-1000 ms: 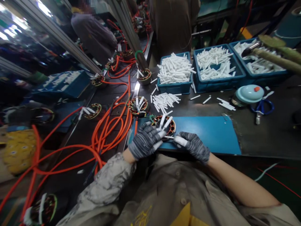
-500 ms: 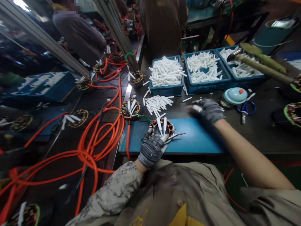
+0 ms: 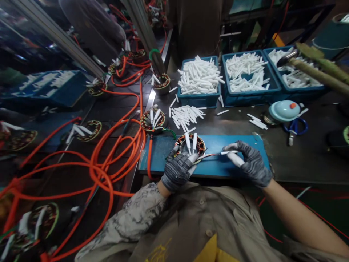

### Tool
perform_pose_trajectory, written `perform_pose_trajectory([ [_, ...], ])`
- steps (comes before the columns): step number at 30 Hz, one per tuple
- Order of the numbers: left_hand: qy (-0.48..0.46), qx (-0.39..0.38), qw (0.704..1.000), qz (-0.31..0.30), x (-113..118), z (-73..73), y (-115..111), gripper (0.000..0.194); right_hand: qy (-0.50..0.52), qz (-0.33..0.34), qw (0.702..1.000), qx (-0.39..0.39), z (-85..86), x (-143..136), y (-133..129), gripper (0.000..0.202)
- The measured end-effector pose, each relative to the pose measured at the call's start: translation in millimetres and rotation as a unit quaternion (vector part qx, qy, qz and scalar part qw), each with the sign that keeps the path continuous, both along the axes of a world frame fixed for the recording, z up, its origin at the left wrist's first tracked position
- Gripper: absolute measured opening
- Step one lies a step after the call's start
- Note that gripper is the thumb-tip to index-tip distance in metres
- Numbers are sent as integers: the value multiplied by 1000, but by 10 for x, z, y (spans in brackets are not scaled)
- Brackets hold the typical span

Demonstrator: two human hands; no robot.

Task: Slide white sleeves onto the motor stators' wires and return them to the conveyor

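White tube (image 3: 228, 152), long axis sideways, end toward wire (image 3: 209, 155)

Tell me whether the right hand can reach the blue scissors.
Probably yes: nothing visible stands between the right hand and the scissors, though it would likely need to release its white tube.

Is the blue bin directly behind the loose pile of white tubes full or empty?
Full: in the blue bin, white tubes heap above the rim.
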State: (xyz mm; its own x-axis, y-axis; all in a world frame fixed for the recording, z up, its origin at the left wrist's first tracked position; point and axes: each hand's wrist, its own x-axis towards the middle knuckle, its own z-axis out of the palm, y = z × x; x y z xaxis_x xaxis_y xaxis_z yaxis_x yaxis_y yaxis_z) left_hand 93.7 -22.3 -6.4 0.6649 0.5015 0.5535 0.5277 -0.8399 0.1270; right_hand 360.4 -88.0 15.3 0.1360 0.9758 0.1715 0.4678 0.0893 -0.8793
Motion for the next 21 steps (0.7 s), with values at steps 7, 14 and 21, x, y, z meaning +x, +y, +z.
perform_pose_trajectory([
  [7,-13,-6,1000,-10,-23,-42,14,30,-2,79,994,75,-49,0,45,17],
  [14,8,20,999,-32,-38,-90,18,37,-144,184,970,-75,97,-267,209,40],
  [21,88,-37,995,-31,-53,8,54,52,215,131,923,-291,111,-452,201,59],
])
